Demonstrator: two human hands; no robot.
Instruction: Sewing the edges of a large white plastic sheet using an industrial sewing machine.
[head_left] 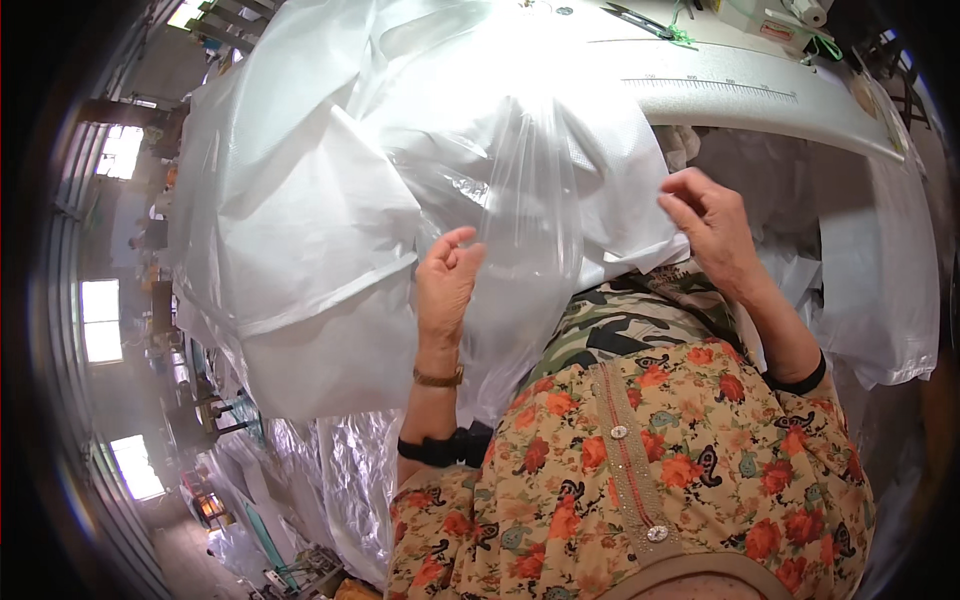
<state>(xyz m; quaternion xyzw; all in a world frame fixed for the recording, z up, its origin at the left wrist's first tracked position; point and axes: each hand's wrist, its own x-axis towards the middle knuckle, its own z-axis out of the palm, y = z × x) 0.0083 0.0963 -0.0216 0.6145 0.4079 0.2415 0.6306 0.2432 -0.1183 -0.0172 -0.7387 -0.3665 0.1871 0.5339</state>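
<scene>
Clear, glossy plastic bag (525,210), crinkled

clear plastic bag (525,215): transparent, hanging at centre between both hands
white woven sacks (300,220): heaped left and behind
label (778,31): small red-white, top right

A heaped pile of white woven plastic sacks (300,220) fills the lap and table front, blocking passage to the left. A clear plastic film liner (530,210) hangs between the left hand (445,285) and right hand (710,225). Beyond, the white table edge with a printed ruler (740,95) lies open; scissors (640,20) rest farther back.
</scene>
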